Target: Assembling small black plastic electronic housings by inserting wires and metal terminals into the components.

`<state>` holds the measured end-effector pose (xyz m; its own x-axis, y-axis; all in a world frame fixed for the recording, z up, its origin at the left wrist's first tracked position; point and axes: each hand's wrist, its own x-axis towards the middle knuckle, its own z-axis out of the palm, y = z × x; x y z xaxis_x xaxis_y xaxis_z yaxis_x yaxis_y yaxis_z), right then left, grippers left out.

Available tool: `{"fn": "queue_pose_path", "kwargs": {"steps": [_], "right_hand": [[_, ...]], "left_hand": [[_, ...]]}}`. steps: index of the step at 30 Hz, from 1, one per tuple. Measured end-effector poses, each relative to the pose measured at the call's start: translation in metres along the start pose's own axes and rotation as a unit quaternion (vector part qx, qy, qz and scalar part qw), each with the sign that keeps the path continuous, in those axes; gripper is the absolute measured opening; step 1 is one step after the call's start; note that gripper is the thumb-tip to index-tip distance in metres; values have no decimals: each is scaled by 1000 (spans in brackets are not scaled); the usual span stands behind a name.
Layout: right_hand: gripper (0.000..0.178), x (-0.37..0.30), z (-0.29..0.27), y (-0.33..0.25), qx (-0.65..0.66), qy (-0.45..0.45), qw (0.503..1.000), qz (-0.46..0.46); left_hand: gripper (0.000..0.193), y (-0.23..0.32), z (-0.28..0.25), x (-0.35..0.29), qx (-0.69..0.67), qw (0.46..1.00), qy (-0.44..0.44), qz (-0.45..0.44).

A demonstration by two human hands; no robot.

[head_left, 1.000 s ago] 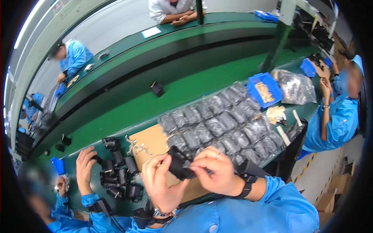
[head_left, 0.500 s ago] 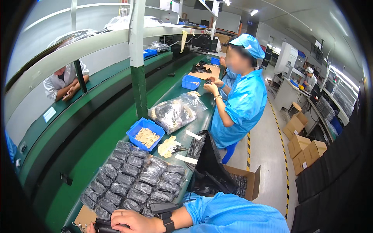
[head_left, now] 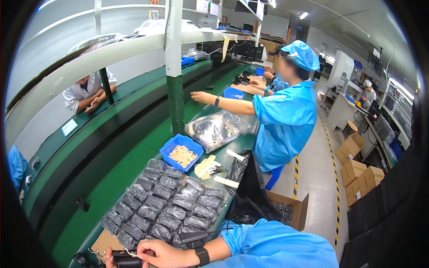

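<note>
At the lower edge, a small black item with a smooth, rounded body (head_left: pixel 126 259) lies between my two hands; its exact kind is unclear. My left hand (head_left: pixel 109 258), mostly cut off by the frame, has its fingers closed on the item's left end. Over the right end, my right hand (head_left: pixel 158 253) is curled with thumb and forefinger pinched together, a thin pale strip showing at the fingertips. Just beyond lie rows of black items in clear plastic wrap (head_left: pixel 156 202). A black handheld-looking piece with a cable (head_left: pixel 194 236) sits by my right wrist.
Beyond the rows stand a blue bin of beige pieces (head_left: pixel 182 152), a pile of pale tags (head_left: pixel 206 167) and a filled clear bag (head_left: pixel 213 131). A black-lined carton (head_left: pixel 299 212) is at right. A co-worker in blue (head_left: pixel 286 111) reaches over the green conveyor (head_left: pixel 134 165).
My right fingers have drawn up from the black item into a pinch at its end. The co-worker's arm has stretched left over the conveyor. The whole view has shifted slightly.
</note>
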<state>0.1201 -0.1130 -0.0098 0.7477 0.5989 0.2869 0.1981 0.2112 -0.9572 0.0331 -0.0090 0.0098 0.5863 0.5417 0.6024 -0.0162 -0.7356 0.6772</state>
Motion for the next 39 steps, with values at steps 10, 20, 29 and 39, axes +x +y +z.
{"fn": "queue_pose_path", "kwargs": {"steps": [10,20,29,39], "right_hand": [[6,6,-2,-1,-32,-17,998,-52],[12,8,-6,-9,2,-20,999,-30],[11,13,-14,-14,-72,-99,992,14],[12,13,-11,7,-41,-136,990,24]], "left_hand": [[76,-8,2,-4,-133,991,-9,20],[53,-20,-3,-9,-169,985,-14,-44],[39,-24,-4,-7,-116,992,-40,41],[37,-28,-6,-11,-157,986,-55,17]]}}
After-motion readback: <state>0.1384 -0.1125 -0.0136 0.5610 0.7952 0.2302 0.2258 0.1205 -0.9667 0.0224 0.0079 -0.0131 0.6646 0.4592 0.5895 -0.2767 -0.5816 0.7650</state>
